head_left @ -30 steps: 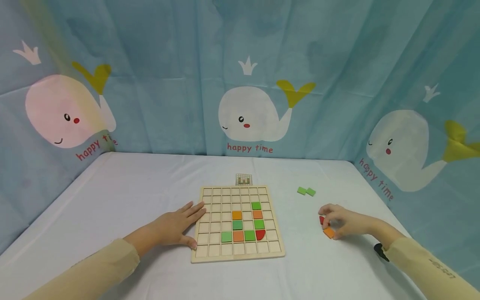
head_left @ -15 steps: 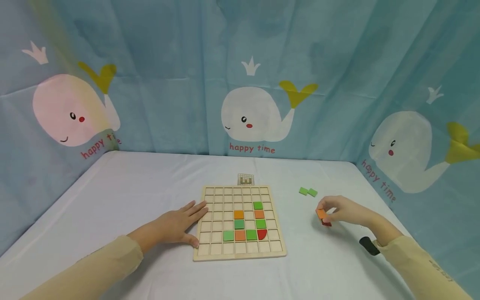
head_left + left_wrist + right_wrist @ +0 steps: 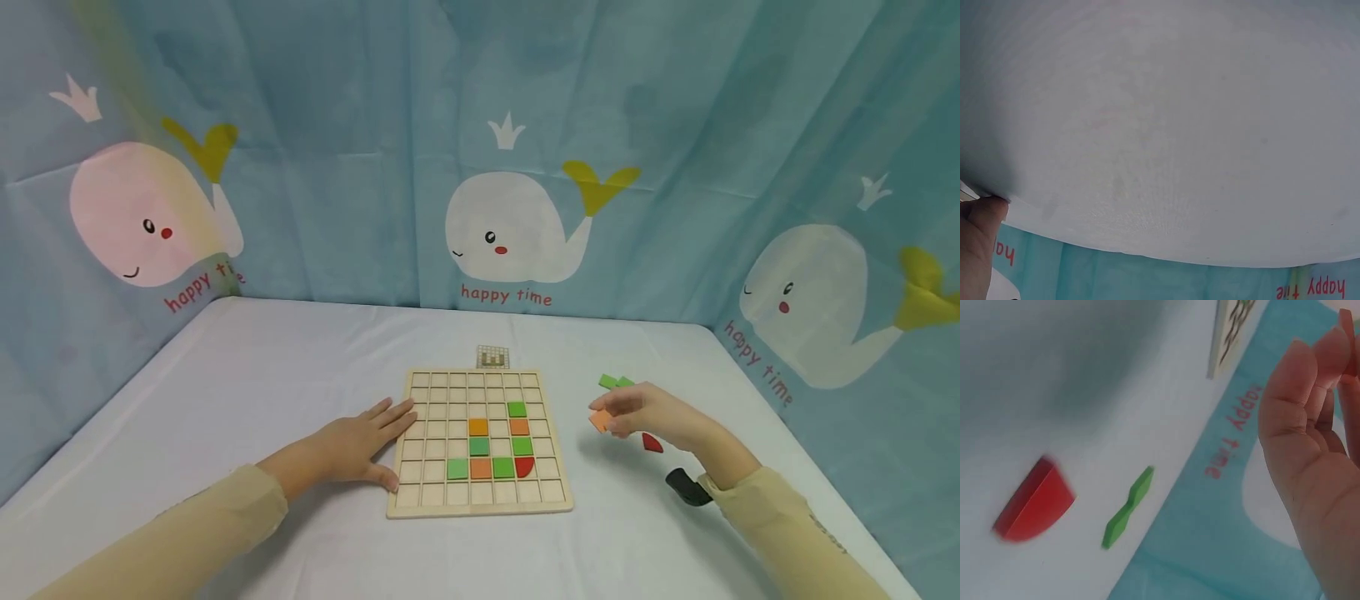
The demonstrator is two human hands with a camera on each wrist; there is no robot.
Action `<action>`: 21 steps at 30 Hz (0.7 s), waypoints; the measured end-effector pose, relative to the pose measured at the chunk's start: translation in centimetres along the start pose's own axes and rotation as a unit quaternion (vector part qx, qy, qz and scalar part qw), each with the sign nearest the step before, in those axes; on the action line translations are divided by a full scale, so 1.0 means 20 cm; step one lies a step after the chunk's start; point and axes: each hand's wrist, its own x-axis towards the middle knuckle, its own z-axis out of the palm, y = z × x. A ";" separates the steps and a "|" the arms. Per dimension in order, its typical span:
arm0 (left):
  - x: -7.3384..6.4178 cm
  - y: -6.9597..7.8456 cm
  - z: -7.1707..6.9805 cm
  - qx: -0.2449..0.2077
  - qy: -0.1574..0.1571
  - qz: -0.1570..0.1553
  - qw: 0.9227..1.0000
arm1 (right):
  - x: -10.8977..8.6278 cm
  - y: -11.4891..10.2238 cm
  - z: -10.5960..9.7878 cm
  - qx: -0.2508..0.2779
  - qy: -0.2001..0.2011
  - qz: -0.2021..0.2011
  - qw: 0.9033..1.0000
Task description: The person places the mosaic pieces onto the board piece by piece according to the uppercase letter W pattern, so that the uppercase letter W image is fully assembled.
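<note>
In the head view, my right hand (image 3: 645, 412) pinches an orange square tile (image 3: 600, 420) above the table, to the right of a wooden grid board (image 3: 435, 498). The same tile (image 3: 1347, 340) shows edge-on at the fingertips in the right wrist view. My left hand (image 3: 348, 450) rests flat with spread fingers on the board's left edge. Several coloured tiles sit in the board's cells, among them an orange tile (image 3: 478, 427), a teal tile (image 3: 478, 447) and a red quarter-round tile (image 3: 524, 467).
Behind the right hand lie two green tiles (image 3: 609, 381), partly covered by it. A loose red quarter-round piece (image 3: 652, 442) is on the white table (image 3: 315, 350) under the right wrist. A small pattern card (image 3: 492, 357) touches or nearly touches the board's far edge.
My right hand has picked up the orange tile from beside the red piece and carried it left toward the board. The red piece is now uncovered. My left hand stays in place.
</note>
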 end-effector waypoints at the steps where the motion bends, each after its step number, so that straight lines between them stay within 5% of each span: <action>1: 0.00 0.00 0.00 0.001 -0.001 0.000 1.000 | 0.02 -0.01 0.01 0.005 0.000 0.003 1.000; 8: -0.01 0.01 -0.01 0.001 -0.006 0.002 1.000 | 0.10 -0.09 0.10 0.044 0.012 0.026 0.999; 21: -0.01 0.00 -0.01 0.006 -0.004 0.000 1.000 | 0.22 -0.22 0.23 0.069 -0.001 -0.004 0.998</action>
